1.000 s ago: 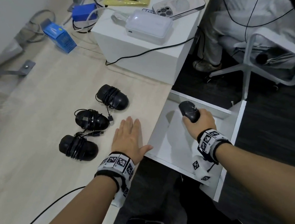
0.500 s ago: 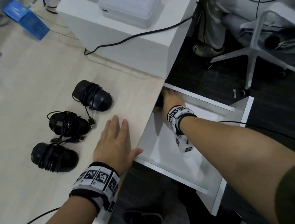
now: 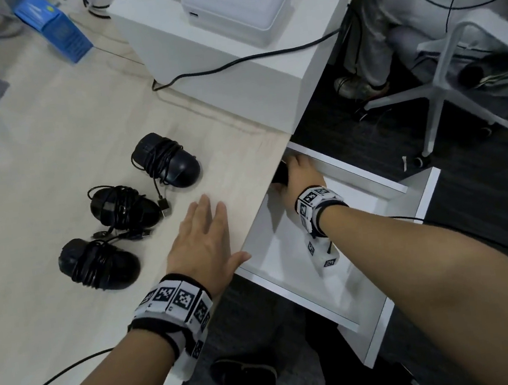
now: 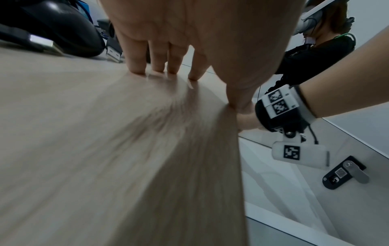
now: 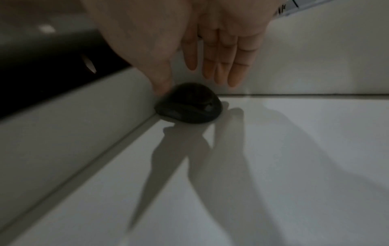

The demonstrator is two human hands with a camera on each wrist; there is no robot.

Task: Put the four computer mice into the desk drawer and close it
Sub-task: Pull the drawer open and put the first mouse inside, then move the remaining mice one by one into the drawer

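Note:
Three black mice wound in their cables lie on the wooden desk: one point(image 3: 166, 161) farthest back, one point(image 3: 123, 209) in the middle, one point(image 3: 98, 264) nearest me. My left hand point(image 3: 202, 240) rests flat on the desk by the edge, fingers straight. The white drawer point(image 3: 300, 269) stands pulled out. A fourth black mouse point(image 5: 189, 104) lies on the drawer floor in its far left corner. My right hand point(image 5: 202, 64) hovers just above that mouse with straight fingers, holding nothing. In the head view the mouse point(image 3: 280, 173) is mostly hidden by the desk edge and my right hand point(image 3: 299, 178).
A white box point(image 3: 232, 76) on the desk carries a white device point(image 3: 235, 2) and a black cable. A blue carton point(image 3: 57, 31) lies at the back left. Another person sits on a white chair point(image 3: 443, 73) to the right of the drawer.
My right hand carried the mouse down into the drawer's far left corner and let go of it; the fingers are straight now. The left hand has stayed flat on the desk.

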